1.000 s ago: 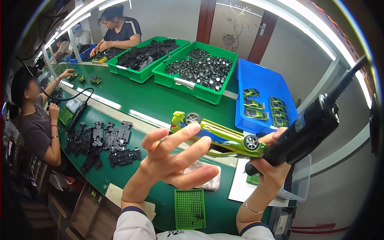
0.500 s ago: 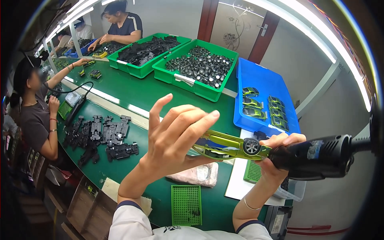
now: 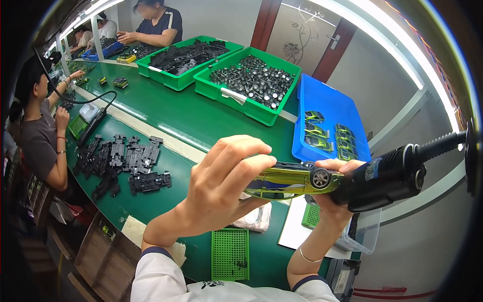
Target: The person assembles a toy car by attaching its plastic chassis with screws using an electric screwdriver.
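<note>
A shiny yellow-green toy car (image 3: 287, 182), with a black wheel facing me, is held between my two hands. My left hand (image 3: 221, 186) grips its left end, fingers curled over the top and thumb underneath. At the other end my right hand (image 3: 334, 194) closes on the car near the wheel. A black power tool (image 3: 385, 178), perhaps an electric screwdriver, hangs in front of that hand and hides part of it. Its tip is hidden, so contact with the car cannot be made out. Along the car's upper edge a dark underside shows.
Several black chassis parts (image 3: 131, 156) lie left on the green table (image 3: 166, 121). Green bins hold black parts (image 3: 188, 56) and small wheels (image 3: 254, 83). A blue bin (image 3: 329, 100) holds car bodies. A green perforated tray (image 3: 230, 254) lies near me. Co-workers sit left and far.
The toy car has tilted, bringing its dark underside edge into view on top. My left fingers have curled down closer to it. The black tool has shifted slightly left and tilted more.
</note>
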`<state>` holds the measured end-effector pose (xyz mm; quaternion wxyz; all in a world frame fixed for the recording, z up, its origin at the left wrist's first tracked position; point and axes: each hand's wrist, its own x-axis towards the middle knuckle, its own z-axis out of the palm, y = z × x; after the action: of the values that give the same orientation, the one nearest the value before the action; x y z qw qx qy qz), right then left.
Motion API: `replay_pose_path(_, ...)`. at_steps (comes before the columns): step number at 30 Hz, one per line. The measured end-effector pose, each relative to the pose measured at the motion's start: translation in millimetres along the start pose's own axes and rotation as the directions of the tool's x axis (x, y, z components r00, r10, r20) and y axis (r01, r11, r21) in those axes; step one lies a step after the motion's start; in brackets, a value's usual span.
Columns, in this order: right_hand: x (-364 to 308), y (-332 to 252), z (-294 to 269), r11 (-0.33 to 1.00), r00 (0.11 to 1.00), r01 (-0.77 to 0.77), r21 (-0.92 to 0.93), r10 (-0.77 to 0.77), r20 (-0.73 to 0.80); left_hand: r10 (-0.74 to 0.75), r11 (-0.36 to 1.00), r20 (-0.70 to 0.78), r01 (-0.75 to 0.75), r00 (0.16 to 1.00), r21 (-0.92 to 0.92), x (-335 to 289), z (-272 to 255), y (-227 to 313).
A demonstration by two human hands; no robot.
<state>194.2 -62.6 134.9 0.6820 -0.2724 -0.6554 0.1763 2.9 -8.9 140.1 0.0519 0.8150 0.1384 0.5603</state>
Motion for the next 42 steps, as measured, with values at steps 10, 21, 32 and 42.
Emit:
replay_pose_path(10,1,3,-18,0.984,0.989,0.145,-0.102,-0.141,0.042,-0.047,0.974,0.067,0.061,0.997,-0.219,4,-3,-2)
replay_pose_path(21,1,7,-14,0.973,0.983,0.177,-0.145,-0.167,0.078,0.012,0.985,0.0,-0.012,1.0,-0.172,2,-4,-6)
replay_pose_path(32,2,17,17,0.923,0.902,-0.321,-0.214,0.229,-0.365,0.082,0.978,-0.014,-0.078,0.996,0.193,-17,74,-31)
replay_pose_path(42,8,32,25,0.953,0.891,-0.298,-0.054,0.257,-0.374,-0.048,0.981,-0.174,0.079,0.984,0.176,-13,71,-78)
